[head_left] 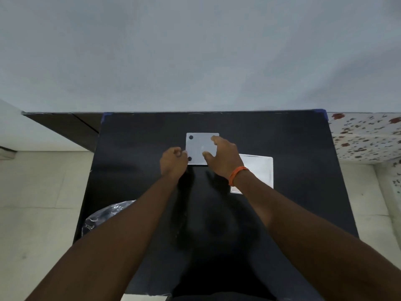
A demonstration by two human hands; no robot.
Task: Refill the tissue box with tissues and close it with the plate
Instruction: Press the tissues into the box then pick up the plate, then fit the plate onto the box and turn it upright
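Both hands are on a white square thing in the middle of the black table (pixel 134 161). It has dark round dots at its corners, so it looks like the plate (pixel 200 146), lying flat, maybe on top of the box. I cannot see the box itself from here.

The right hand (pixel 221 157) is spread wide over the plate. One finger reaches the far corner and the thumb presses near the front edge. The left hand (pixel 173 160) is curled almost into a fist at the plate's left front corner, right by one dot. It may be pinching that corner, but I cannot tell for sure.

So how far along is it? I think the job is either at the very start, with the plate about to come off, or at the very end, with the plate being pushed shut. Nothing here settles which.

Just to the right, partly under the right wrist, sits a pale flat stack (pixel 260 170). It may be the tissues. If so, they are not in the box yet.

A shiny plastic bag (pixel 106 213) pokes out at the table's left edge, well apart from the hands. An orange band (pixel 237 174) is on the right wrist. Nothing blocks the way.
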